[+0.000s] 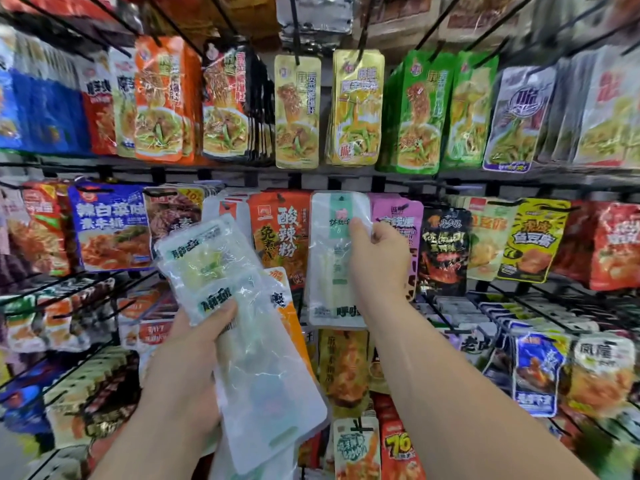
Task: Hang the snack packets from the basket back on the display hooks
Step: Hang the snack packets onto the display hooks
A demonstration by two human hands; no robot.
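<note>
At the centre of the frame the right hand (379,258) is closed on a white packet with a green strip (337,258), thumb on its front and fingers behind its right edge, holding it upright against the middle row of the display rack (311,171). The packet's top edge sits just under the black rail, between an orange packet (280,237) on its left and a pink packet (398,216) on its right; whether its hole is already over a hook cannot be told. In the lower left of centre the left hand (194,368) grips a fanned bundle of clear and white packets (242,323), thumb pressed across the front of them, the fingers wrapped behind. The bundle tilts up and to the left, its upper corner overlapping the packets in the middle row, and an orange-edged packet shows among the clear ones. Rows of other snack packets hang on black hooks (296,29) across the whole frame, yellow and green ones in the upper centre and right. No basket shows in the view.
</note>
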